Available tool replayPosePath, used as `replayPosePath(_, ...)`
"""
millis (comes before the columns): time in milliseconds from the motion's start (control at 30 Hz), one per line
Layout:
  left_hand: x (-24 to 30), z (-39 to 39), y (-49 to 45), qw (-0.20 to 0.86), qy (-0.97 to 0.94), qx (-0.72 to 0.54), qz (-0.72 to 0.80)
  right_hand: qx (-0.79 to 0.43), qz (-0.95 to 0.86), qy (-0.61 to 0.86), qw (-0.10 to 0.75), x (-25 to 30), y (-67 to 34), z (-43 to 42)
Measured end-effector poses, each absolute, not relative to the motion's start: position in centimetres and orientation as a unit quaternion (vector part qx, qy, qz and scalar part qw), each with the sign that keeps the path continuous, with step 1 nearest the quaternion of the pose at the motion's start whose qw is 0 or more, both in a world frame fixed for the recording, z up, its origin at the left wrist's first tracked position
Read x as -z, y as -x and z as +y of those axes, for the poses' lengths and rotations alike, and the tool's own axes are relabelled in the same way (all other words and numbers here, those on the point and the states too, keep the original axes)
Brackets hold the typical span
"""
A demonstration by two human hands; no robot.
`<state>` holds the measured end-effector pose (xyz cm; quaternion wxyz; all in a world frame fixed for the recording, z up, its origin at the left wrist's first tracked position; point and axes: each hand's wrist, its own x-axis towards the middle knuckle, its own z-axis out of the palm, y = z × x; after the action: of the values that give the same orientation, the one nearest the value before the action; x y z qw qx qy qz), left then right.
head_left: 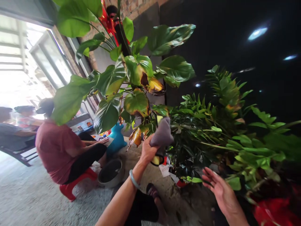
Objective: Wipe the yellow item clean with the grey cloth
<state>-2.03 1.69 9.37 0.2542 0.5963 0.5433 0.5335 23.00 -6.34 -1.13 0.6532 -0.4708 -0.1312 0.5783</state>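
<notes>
My left hand, with a pale bangle on its wrist, is closed round a bunched grey cloth. Yellow patches with black edging show above and below the grip; I cannot tell whether they belong to the cloth. Just above it hang the broad leaves of a tall potted plant, several of them yellowed or browned at the edges. My right hand is held open, fingers apart and with nothing in it, beside the low leaves of a bushy green plant.
To the left, a person in a dark pink shirt sits on a red stool. Near them stand a grey bucket and a blue toy-like figure. Other people sit on a bench. A dark glossy wall rises behind the plants.
</notes>
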Motion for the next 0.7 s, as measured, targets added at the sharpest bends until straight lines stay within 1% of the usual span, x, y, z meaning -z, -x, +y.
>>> replayPosePath(100, -4.7, 0.1, 2.0, 0.313, -0.644, -0.380, 0.585, -0.565, -0.154, 0.485, 0.649, 1.0, -22.9, -6.6)
replayPosePath(167, -2.6, -1.9, 2.8, 0.385, -0.647, -0.319, 0.576, -0.568, -0.155, 0.484, 0.647, 1.0, -23.2, -6.9)
replayPosePath(200, -2.3, -2.8, 3.3, 0.407, -0.641, -0.314, 0.570, -0.571, -0.152, 0.482, 0.647, 1.1, -23.4, -7.0)
replayPosePath(267, -3.1, -3.9, 4.3, 0.414, -0.624, -0.356, 0.559, -0.573, -0.146, 0.475, 0.652, 1.2, -23.8, -7.1)
replayPosePath(400, -7.8, -2.3, 4.7, 0.304, -0.577, -0.531, 0.541, -0.568, -0.148, 0.461, 0.665, 1.7, -23.9, -6.9)
replayPosePath(467, -9.5, -0.3, 3.9, 0.261, -0.565, -0.574, 0.532, -0.566, -0.153, 0.461, 0.666, 1.7, -23.4, -6.7)
replayPosePath(500, -9.8, 0.6, 3.4, 0.255, -0.569, -0.577, 0.528, -0.564, -0.158, 0.463, 0.666, 1.7, -23.2, -6.6)
replayPosePath(567, -9.2, 2.1, 2.3, 0.273, -0.591, -0.543, 0.530, -0.559, -0.171, 0.466, 0.664, 1.7, -22.7, -6.6)
replayPosePath(700, -5.4, 1.8, 1.7, 0.327, -0.620, -0.407, 0.585, -0.559, -0.174, 0.473, 0.659, 1.9, -22.7, -6.7)
